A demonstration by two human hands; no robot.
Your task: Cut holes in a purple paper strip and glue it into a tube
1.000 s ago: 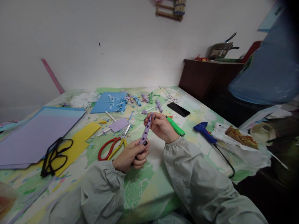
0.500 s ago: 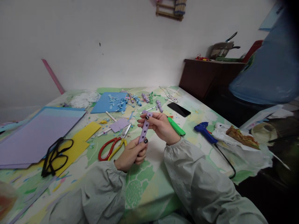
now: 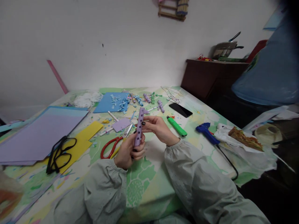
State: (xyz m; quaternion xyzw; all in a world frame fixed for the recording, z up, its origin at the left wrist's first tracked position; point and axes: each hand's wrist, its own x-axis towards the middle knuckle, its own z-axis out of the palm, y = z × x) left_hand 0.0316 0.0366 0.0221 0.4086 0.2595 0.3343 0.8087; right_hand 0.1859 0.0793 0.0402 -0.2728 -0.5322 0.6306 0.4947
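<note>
I see the left hand (image 3: 127, 152) clamped on the lower end of a purple dotted strip (image 3: 139, 127) — held nearly upright above the desk (image 3: 149, 174). Right hand (image 3: 157, 127) pinches the strip near its upper part, fingers closed on it. Red-handled scissors (image 3: 111, 146) lie just beyond the left hand; a green marker (image 3: 177, 126) just right of the right hand — blue glue gun (image 3: 206, 131) farther right.
</note>
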